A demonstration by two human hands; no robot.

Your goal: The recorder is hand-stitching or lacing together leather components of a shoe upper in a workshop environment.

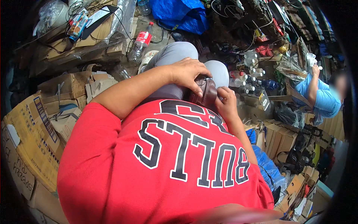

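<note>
A shiny dark brown leather piece, apparently a shoe (209, 91), rests in my lap against the front of my red shirt. My left hand (189, 74) reaches over its top from the left, with the thumb pressed on the near face and the fingers on the far side. On its right side, the bent fingers of my right hand (226, 100) pinch the leather edge. Anything small between those fingertips is hidden. Part of the leather is covered by my hands and the shirt. My grey-trousered knees (218, 71) are just beyond it.
Beyond my left arm lie a red-capped plastic bottle (141, 42) and stacked cardboard (93, 46). Several small bottles (249, 61) stand right of my knees. A blue sheet (181, 15) is at the back. Another person in blue (317, 91) is at the right. Boxes (35, 138) crowd my left.
</note>
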